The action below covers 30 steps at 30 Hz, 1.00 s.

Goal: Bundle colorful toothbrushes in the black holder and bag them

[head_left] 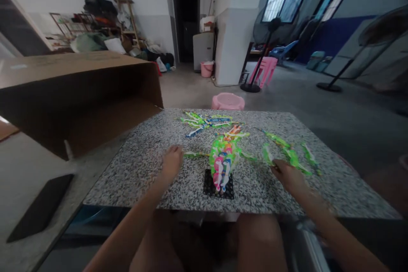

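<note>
My left hand (pixel 173 160) is closed at the left end of a thin green-and-white strip (pixel 193 154), just above the speckled table. The strip's right end reaches the central pile (pixel 225 159) of glossy green, pink, blue and white pieces. That pile partly covers a small black textured mat (pixel 208 191). To the right, my right hand (pixel 285 173) has its fingers closed at the lower end of a translucent green strip (pixel 266 151). Blur hides the fine detail of both grips and the exact kind of these pieces.
More green and blue strips (pixel 207 124) lie fanned out at the back of the granite-patterned table (pixel 143 136). Several green pieces (pixel 291 157) lie beyond my right hand. A large open cardboard box (pixel 127 66) stands left, a pink stool (pixel 228 100) behind the table.
</note>
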Each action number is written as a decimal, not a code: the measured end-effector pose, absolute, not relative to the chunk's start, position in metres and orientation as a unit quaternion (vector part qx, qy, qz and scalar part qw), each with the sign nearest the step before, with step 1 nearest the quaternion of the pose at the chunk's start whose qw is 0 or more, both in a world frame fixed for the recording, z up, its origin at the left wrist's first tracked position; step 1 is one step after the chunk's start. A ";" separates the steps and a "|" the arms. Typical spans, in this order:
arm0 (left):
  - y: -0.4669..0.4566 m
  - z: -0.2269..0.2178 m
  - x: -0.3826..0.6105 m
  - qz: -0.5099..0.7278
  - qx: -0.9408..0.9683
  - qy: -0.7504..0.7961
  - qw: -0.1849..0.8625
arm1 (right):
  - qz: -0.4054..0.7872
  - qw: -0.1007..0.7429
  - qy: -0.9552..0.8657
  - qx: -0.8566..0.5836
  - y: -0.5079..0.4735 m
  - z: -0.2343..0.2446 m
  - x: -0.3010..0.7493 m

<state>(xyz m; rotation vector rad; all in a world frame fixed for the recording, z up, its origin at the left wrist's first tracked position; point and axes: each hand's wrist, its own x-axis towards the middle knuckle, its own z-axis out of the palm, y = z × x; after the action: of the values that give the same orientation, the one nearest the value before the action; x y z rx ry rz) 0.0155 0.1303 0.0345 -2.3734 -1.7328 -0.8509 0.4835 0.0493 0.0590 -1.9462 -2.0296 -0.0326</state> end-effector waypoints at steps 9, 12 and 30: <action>0.102 0.041 0.118 -0.171 -0.767 -0.618 -0.041 | 0.455 0.488 -0.465 -0.582 -0.002 0.040 0.349; 0.090 0.032 0.095 -0.225 -0.736 -0.639 -0.015 | 0.423 0.525 -0.467 -0.572 -0.006 0.036 0.325; 0.050 0.008 0.112 -0.533 -0.605 -0.386 -0.448 | 0.115 0.279 -0.619 -0.725 0.012 0.054 0.298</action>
<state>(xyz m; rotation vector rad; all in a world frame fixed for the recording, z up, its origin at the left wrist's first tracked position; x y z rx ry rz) 0.1117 0.0504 0.0079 -2.7557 -1.7596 -2.4261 0.2978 0.0117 0.0536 -1.9462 -1.6598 0.3075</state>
